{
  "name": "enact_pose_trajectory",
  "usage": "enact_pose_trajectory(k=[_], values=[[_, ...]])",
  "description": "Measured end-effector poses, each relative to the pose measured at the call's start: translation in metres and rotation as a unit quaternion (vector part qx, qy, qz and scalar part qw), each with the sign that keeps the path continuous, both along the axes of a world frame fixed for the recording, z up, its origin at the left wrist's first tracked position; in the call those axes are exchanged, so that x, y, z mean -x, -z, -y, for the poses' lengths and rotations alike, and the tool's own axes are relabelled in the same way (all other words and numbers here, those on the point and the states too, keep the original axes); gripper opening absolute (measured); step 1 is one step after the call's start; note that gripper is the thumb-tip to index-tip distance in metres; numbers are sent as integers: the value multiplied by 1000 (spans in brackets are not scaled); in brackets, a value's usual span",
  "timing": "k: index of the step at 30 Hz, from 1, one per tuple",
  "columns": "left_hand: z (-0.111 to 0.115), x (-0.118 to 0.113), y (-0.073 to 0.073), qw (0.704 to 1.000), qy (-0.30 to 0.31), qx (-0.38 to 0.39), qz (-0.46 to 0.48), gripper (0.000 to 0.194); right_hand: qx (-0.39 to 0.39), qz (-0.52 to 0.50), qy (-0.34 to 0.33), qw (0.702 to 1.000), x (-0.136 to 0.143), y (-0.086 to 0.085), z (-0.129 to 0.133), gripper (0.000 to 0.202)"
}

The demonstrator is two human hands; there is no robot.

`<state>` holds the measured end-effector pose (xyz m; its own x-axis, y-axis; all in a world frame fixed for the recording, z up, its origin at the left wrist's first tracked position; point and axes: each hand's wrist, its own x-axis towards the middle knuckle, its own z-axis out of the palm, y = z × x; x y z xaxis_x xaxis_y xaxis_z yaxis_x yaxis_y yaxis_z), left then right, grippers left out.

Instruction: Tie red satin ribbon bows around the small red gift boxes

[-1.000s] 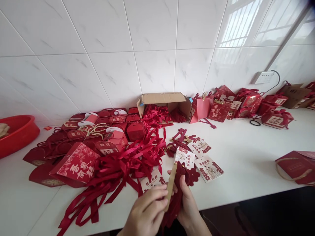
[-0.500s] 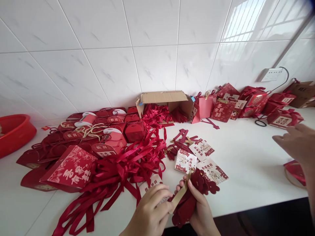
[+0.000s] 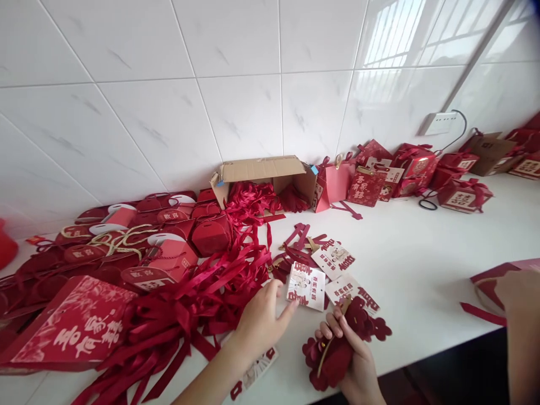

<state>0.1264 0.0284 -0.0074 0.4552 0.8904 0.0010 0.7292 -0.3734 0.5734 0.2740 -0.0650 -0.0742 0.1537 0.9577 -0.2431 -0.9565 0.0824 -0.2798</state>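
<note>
My right hand [image 3: 352, 349] is closed around a bunch of dark red felt flower pieces [image 3: 333, 360], with a narrow gold strap [image 3: 327, 351] lying along it. My left hand [image 3: 264, 315] is empty, thumb and fingers apart, just left of a small stack of printed cards [image 3: 307, 286]. Behind that stack lies another card [image 3: 335, 259], and a further card [image 3: 352, 292] rests partly behind the felt bunch. Loose dark red straps [image 3: 295, 247] are heaped behind the cards. Partly under my left forearm is one more card [image 3: 257, 368].
Red ribbons [image 3: 181, 320] and many red gift boxes [image 3: 169, 264] cover the left side. A cardboard box [image 3: 261, 169] with ribbons stands against the wall. Finished-looking red boxes [image 3: 464, 194] line the back right. Another person's hand [image 3: 517, 292] touches a red bag [image 3: 485, 292] at right.
My left hand has let go of the gold strap and moved toward the card stack. My right hand keeps the felt bunch. The view has turned right; the other person's hand has lowered to the bag.
</note>
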Motion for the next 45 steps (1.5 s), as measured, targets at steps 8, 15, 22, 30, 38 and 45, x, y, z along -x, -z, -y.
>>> enact_pose_trajectory(k=[8, 15, 22, 30, 38, 45], values=[[-18, -28, 16, 1000, 11, 8, -28, 10, 14, 11, 31, 999, -4, 2, -2, 17], [-45, 78, -12, 995, -90, 33, 24, 24, 63, 25, 75, 995, -33, 2, 1, 14], [-67, 61, -23, 929, -231, -153, -245, 37, 54, 30, 134, 989, -67, -3, -11, 34], [-64, -120, 15, 984, 90, -101, -114, 82, 8, 55, 97, 994, -69, -2, -7, 35], [-66, -162, 25, 986, 69, -122, -91, 88, -1, 73, 80, 994, -67, -1, -9, 36], [-102, -152, -14, 981, 118, -156, -4, 69, 1, 42, 102, 994, -63, -1, -8, 39]])
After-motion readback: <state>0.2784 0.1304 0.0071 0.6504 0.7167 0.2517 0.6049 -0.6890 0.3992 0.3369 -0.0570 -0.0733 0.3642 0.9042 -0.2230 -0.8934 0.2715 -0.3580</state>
